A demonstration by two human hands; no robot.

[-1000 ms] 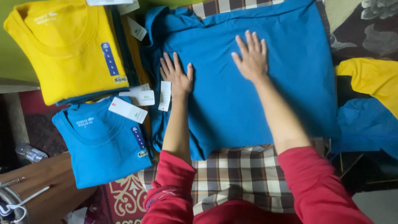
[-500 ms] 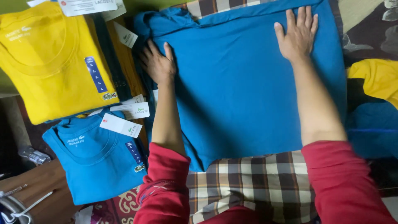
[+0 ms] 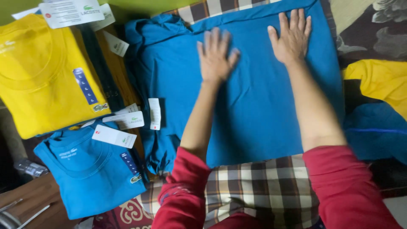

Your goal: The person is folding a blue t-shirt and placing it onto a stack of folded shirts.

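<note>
Blue shirt lies on checked cloth, seemingly.

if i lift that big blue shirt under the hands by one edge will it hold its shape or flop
Probably flop: the blue shirt is thin cloth, bunched at its left side. Likely light. Both hands, left and right, press flat on it.

The shirt spread flat under both hands was a deep plain blue. It lay on a cloth checked in brown, cream and dark grey. The sleeves of the person were red. To the left, a folded shirt was bright yellow with a dark blue sticker strip, and another folded shirt below it was blue. The paper tags were white. On the right lay a yellow garment and a blue garment. The rug was dark red with a cream pattern.
</note>
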